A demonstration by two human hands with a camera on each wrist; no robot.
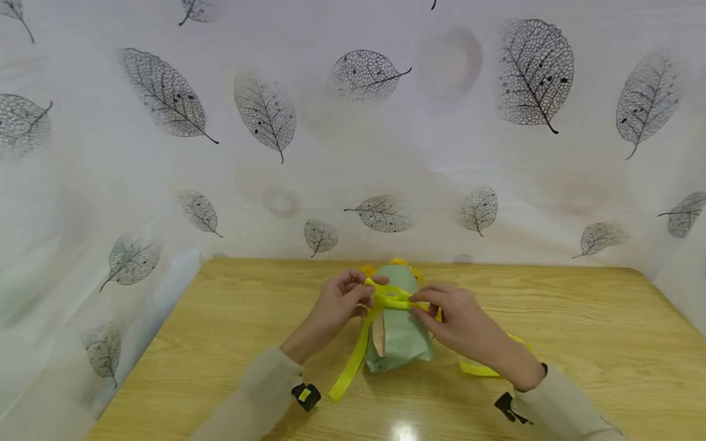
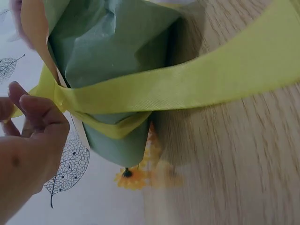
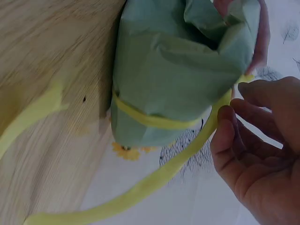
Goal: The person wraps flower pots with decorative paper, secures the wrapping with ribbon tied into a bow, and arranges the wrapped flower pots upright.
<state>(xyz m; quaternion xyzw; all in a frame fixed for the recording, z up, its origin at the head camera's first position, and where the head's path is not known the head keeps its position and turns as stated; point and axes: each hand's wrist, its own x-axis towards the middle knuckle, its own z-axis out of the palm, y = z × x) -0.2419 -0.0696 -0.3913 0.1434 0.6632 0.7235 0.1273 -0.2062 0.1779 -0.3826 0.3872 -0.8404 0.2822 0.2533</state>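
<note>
A bouquet wrapped in green paper (image 1: 406, 340) lies on the table, its orange-yellow flowers (image 2: 131, 179) pointing to the far side. Around the wrapping runs a yellow ribbon (image 1: 351, 368), crossed over itself on top. My left hand (image 1: 332, 309) is at the bouquet's left side, fingers bent and pinching the ribbon near the crossing. From the right, my right hand (image 1: 458, 320) pinches another stretch of ribbon between thumb and fingertips. One ribbon tail (image 2: 197, 84) hangs down to the left; the other (image 3: 140, 187) trails off on the right. The fingers partly hide the crossing.
The bouquet lies on a wood-grain table (image 1: 252, 322). Behind it and along both sides hangs a pale sheet (image 1: 392, 149) printed with dark leaf shapes. Black straps (image 1: 306, 396) sit at both wrists, by the light sleeves.
</note>
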